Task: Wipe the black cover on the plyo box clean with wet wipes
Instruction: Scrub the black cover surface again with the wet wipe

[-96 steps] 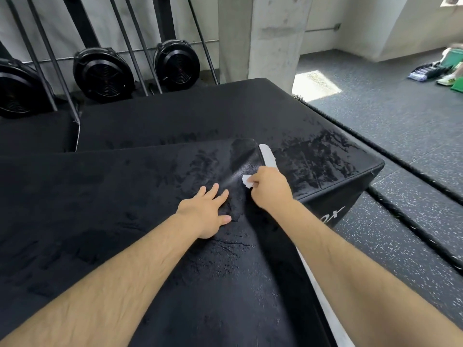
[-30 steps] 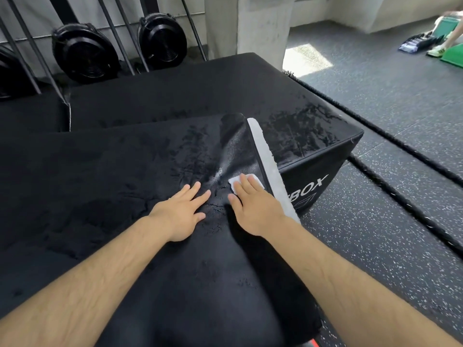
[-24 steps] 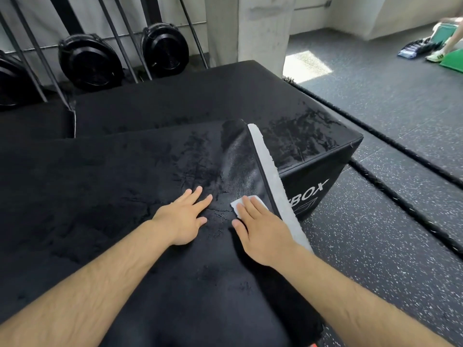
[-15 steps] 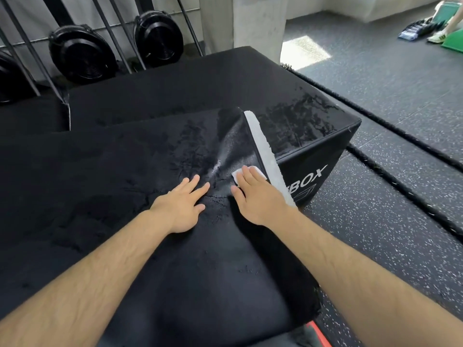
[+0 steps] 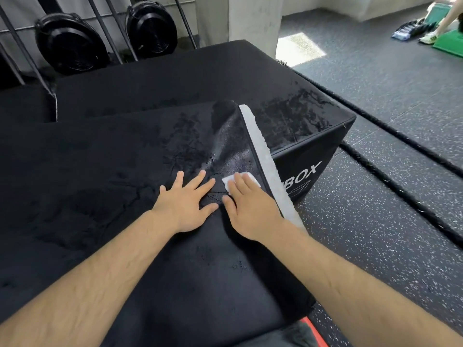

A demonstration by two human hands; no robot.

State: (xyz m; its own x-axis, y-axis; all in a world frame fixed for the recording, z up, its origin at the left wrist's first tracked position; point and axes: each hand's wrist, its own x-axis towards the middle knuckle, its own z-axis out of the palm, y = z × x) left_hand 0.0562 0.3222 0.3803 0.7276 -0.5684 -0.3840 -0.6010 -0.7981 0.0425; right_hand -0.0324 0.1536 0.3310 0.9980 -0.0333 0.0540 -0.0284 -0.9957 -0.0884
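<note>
The black cover [image 5: 130, 171] lies spread over the plyo box [image 5: 310, 156], its right edge folded up so that a white strip [image 5: 263, 156] shows along it. Wet streaks mark the cover and the box top. My left hand [image 5: 186, 202] lies flat on the cover with fingers spread. Just to its right, my right hand [image 5: 248, 209] presses a small white wet wipe [image 5: 229, 182] onto the cover with straight fingers, close to the white strip.
Black weight plates [image 5: 72, 43] lean on a rack behind the box, beside a concrete pillar [image 5: 250, 21]. Thick black ropes [image 5: 390, 176] run across the speckled rubber floor at right. Someone's foot and green items [image 5: 448, 43] sit far right.
My right hand has rubbed the wipe back and forth along the folded edge, from a pinch earlier to flat fingers now. My left hand has stayed flat in place.
</note>
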